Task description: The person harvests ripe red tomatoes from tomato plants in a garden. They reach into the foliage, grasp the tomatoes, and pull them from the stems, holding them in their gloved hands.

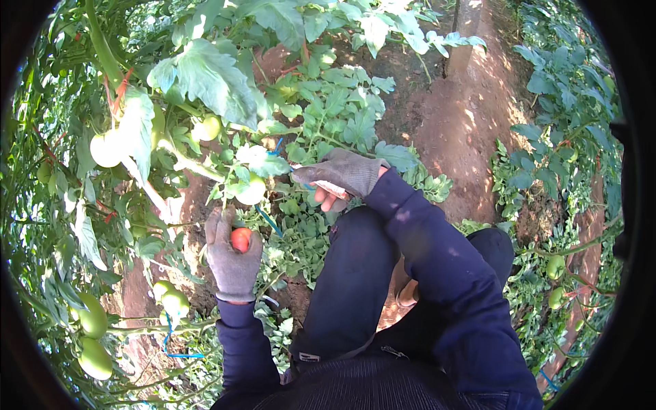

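My left hand [234,256], in a grey work glove, is closed around a red tomato [241,239] below a green tomato [251,190] on the vine. My right hand [341,177], in a worn grey glove with bare fingertips showing, is bent over my knee, beside the tomato leaves. Its fingers are partly curled, and whether anything lies within them cannot be made out. Blue twine [269,220] runs between the two hands. More green tomatoes [207,128] hang up and to the left of my hands.
Leafy tomato plants fill the left side, with large green tomatoes [93,318] low down and red ties [119,95] on the stems. A post [461,41] stands in the bare soil path [456,138]. Another plant row with green tomatoes [555,267] is at right.
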`<state>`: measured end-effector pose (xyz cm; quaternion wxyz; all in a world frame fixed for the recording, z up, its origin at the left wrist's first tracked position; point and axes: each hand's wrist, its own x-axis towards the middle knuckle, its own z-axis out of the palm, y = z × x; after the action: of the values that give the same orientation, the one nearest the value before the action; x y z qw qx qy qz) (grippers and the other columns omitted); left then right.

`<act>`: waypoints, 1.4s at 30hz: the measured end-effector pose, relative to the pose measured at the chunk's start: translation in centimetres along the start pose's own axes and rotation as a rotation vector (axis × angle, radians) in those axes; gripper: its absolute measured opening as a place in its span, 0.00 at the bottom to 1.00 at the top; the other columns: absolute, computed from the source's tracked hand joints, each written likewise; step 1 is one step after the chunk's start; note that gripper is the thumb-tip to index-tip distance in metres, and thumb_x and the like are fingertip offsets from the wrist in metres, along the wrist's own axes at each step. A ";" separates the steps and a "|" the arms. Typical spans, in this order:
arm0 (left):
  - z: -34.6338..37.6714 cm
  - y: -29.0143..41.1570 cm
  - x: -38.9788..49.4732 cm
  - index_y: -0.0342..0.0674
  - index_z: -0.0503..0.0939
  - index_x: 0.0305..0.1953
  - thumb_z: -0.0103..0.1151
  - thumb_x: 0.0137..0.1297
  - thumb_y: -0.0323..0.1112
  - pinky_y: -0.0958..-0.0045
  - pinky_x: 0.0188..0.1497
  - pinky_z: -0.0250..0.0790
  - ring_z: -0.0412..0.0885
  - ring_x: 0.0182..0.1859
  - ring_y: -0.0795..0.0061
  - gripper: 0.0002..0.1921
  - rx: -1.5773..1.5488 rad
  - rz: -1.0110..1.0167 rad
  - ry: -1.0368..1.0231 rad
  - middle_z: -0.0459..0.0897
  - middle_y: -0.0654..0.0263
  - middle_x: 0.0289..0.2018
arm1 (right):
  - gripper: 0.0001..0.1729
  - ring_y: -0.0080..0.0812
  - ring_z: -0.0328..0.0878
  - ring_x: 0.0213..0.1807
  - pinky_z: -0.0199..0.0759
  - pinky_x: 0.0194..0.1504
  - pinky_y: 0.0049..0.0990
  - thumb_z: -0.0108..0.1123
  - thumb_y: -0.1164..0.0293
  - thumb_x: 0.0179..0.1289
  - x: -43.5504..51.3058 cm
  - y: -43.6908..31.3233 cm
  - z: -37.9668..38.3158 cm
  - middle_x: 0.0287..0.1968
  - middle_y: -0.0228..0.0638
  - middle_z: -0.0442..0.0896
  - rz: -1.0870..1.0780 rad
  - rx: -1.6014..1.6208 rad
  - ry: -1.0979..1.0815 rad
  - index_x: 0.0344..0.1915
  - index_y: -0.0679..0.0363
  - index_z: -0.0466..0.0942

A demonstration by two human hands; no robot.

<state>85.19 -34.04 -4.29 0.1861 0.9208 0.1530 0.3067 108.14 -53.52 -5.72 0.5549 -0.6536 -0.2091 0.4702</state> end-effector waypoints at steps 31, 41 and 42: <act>3.8 0.6 -8.9 0.33 0.81 0.58 0.72 0.51 0.28 0.56 0.57 0.80 0.82 0.57 0.46 0.29 -0.161 0.073 -0.121 0.79 0.47 0.59 | 0.32 0.42 0.88 0.39 0.81 0.45 0.42 0.67 0.44 0.67 3.1 -2.4 0.2 0.39 0.44 0.89 -0.457 -0.693 0.480 0.47 0.66 0.84; 7.6 -6.9 -16.9 0.34 0.82 0.54 0.76 0.49 0.36 0.54 0.61 0.78 0.80 0.63 0.40 0.28 -0.063 -0.195 -0.371 0.74 0.38 0.66 | 0.32 0.33 0.80 0.21 0.74 0.27 0.35 0.68 0.44 0.67 6.4 -4.9 2.6 0.22 0.38 0.83 -0.295 -0.674 0.473 0.30 0.66 0.83; 7.2 -6.9 -16.8 0.34 0.82 0.54 0.76 0.49 0.35 0.54 0.62 0.77 0.79 0.64 0.40 0.28 -0.081 -0.239 -0.390 0.74 0.38 0.67 | 0.30 0.28 0.80 0.19 0.73 0.23 0.32 0.68 0.45 0.68 6.3 -4.7 2.8 0.22 0.36 0.83 -0.264 -0.519 0.402 0.28 0.65 0.83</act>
<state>75.65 -36.44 -21.17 0.2840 0.9297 0.2095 0.1049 109.91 -45.68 -3.64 0.4561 -0.8198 -0.2909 0.1875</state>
